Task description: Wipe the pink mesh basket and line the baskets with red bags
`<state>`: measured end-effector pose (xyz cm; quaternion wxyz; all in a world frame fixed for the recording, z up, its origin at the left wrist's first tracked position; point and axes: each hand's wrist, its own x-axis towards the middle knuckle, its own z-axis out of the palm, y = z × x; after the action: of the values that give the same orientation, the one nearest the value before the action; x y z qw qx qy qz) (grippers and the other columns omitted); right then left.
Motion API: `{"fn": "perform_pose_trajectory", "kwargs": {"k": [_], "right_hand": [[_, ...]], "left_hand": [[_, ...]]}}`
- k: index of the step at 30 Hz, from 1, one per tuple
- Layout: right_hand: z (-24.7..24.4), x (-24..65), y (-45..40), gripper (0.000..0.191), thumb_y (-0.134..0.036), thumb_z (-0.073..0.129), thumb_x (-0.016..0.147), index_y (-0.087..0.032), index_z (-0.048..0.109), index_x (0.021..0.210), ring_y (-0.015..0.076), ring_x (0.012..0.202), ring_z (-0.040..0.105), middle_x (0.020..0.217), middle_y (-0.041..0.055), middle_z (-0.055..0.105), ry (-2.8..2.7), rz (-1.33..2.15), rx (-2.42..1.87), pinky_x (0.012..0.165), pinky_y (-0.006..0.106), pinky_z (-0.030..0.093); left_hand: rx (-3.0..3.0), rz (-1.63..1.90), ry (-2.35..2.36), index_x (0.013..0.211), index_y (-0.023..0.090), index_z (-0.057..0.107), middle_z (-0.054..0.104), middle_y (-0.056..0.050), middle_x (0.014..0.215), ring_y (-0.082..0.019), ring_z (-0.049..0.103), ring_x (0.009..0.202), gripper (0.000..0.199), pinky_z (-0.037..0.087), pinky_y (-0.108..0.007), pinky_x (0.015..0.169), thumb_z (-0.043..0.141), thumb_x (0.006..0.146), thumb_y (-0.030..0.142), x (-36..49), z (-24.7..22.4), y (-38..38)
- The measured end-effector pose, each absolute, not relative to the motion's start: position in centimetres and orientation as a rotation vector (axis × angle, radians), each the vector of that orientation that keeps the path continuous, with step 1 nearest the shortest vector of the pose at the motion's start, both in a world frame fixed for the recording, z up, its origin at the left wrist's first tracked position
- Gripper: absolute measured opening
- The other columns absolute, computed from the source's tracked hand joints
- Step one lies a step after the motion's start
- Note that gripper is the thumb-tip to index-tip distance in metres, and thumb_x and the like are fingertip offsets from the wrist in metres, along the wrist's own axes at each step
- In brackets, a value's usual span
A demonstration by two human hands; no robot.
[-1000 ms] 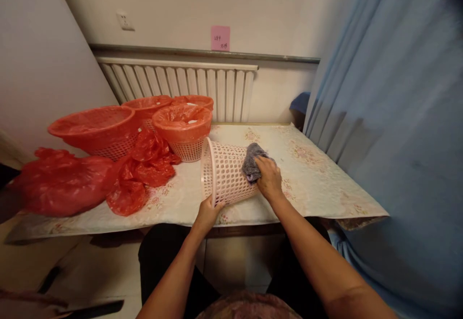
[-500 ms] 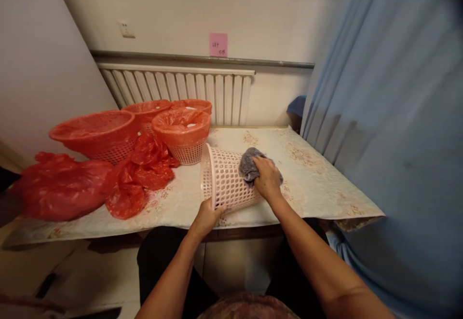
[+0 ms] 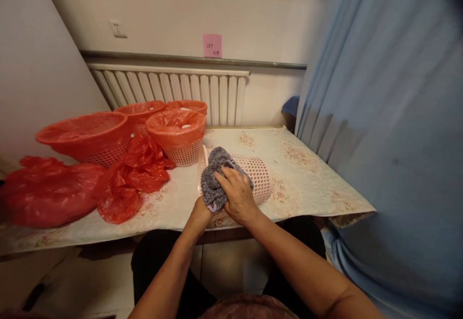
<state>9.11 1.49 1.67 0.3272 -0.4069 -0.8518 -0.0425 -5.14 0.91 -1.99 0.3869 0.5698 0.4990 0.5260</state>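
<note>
A pale pink perforated wastebasket (image 3: 259, 176) lies on its side on the flowered tablecloth (image 3: 307, 188), its rim toward the left. My left hand (image 3: 200, 214) grips the rim at the near side; the grey cloth hides part of its fingers. With my right hand (image 3: 237, 193) I press a fuzzy grey cloth (image 3: 219, 172) against the basket's side close to the rim, fingers closed over the cloth. The cloth covers much of the rim end of the basket.
Several baskets lined with red bags, such as the front one (image 3: 177, 128), stand at the back left. A crumpled red plastic bag (image 3: 139, 174) and a fuller red bag (image 3: 50, 191) lie before them. A radiator (image 3: 173, 85) is behind; a blue curtain (image 3: 361, 106) hangs at right.
My right hand has slid the grey cloth left along the basket, from near its base to the rim. My left hand still holds the rim. The view has shifted slightly right.
</note>
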Motion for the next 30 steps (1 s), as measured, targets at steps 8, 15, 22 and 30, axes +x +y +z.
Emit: {"fn": "perform_pose_trajectory", "kwargs": {"k": [8, 15, 22, 30], "right_hand": [[2.1, 9.3, 2.4, 0.064, -0.006, 0.045, 0.077, -0.018, 0.046, 0.139, 0.0265, 0.134, 0.035, 0.148, 0.0105, 0.043, -2.239, -0.114, -1.09, 0.104, 0.047, 0.028], [0.2, 13.4, 6.7, 0.058, -0.001, 0.042, 0.078, -0.02, 0.053, 0.132, 0.0248, 0.13, 0.041, 0.141, 0.0083, 0.052, -2.149, -0.192, -1.191, 0.102, 0.044, 0.032], [-4.4, 22.0, 11.1, 0.059, 0.0, 0.041, 0.07, -0.011, 0.058, 0.125, 0.0254, 0.117, 0.051, 0.127, 0.0132, 0.061, -1.756, -0.089, -1.51, 0.101, 0.04, 0.041], [-0.7, 14.9, 8.9, 0.061, -0.001, 0.043, 0.07, -0.015, 0.057, 0.128, 0.0264, 0.126, 0.045, 0.134, 0.0114, 0.057, -1.908, -0.162, -1.367, 0.104, 0.043, 0.035]], "left_hand": [[1.449, 1.19, 1.362, 0.101, 0.011, 0.067, 0.075, -0.01, 0.098, -0.027, 0.068, 0.094, 0.041, 0.051, -0.04, 0.091, 0.066, 0.071, 0.041, -6.0, -7.8, 0.2], [1.36, 1.26, 1.412, 0.099, 0.01, 0.069, 0.075, -0.011, 0.098, -0.028, 0.068, 0.097, 0.042, 0.051, -0.041, 0.092, 0.065, 0.069, 0.039, -6.2, -7.9, 0.7], [1.357, 1.239, 1.411, 0.099, 0.01, 0.069, 0.075, -0.012, 0.1, -0.029, 0.068, 0.097, 0.042, 0.049, -0.042, 0.094, 0.064, 0.068, 0.037, -6.3, -7.1, 0.8], [1.328, 1.227, 1.377, 0.099, 0.009, 0.07, 0.075, -0.012, 0.099, -0.029, 0.068, 0.095, 0.042, 0.05, -0.042, 0.092, 0.066, 0.066, 0.033, -6.7, -6.3, 2.0]]}}
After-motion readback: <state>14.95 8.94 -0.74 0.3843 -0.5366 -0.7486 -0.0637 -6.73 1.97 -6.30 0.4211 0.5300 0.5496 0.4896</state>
